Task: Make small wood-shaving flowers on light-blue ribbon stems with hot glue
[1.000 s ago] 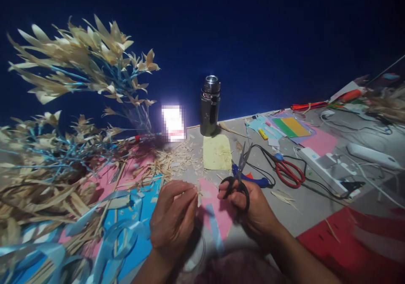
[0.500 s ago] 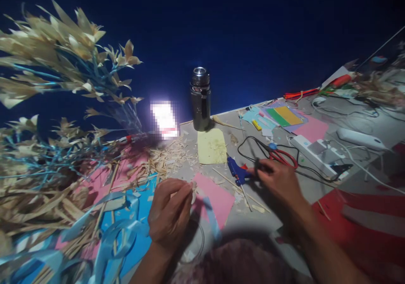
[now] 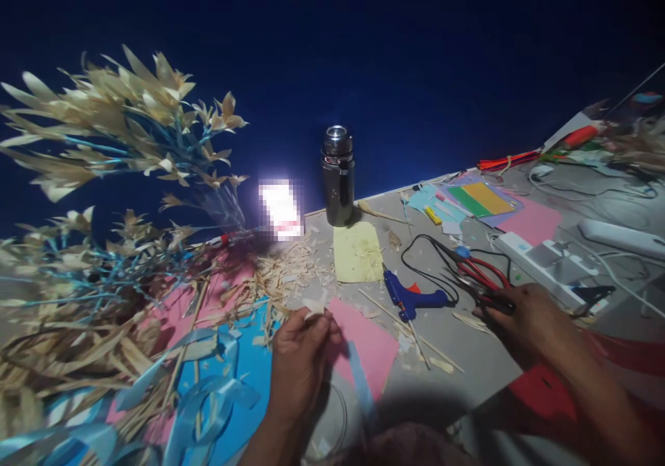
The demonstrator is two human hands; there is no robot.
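Observation:
My left hand (image 3: 306,348) pinches a pale piece of dried husk (image 3: 314,306) above a pink paper sheet (image 3: 364,341). At the right, my right hand (image 3: 535,320) is closed round dark-handled scissors (image 3: 496,302), partly hidden by the fingers. Just beyond them lie red-handled pliers (image 3: 483,272). A blue glue gun (image 3: 410,298) rests on its side between my hands, its nozzle toward a yellow sheet (image 3: 356,251) with glue spots.
A dark flask (image 3: 340,182) stands at the back beside a bright, blurred-out light. Dried husk flowers (image 3: 161,113) on blue stems, husk scraps (image 3: 296,265) and blue ribbon (image 3: 202,397) crowd the left. A power strip (image 3: 540,272), cables and coloured paper occupy the right.
My right hand has moved right, away from the glue gun's handle, with the scissors in it. My left hand has turned, showing more of the husk piece. The view has shifted slightly.

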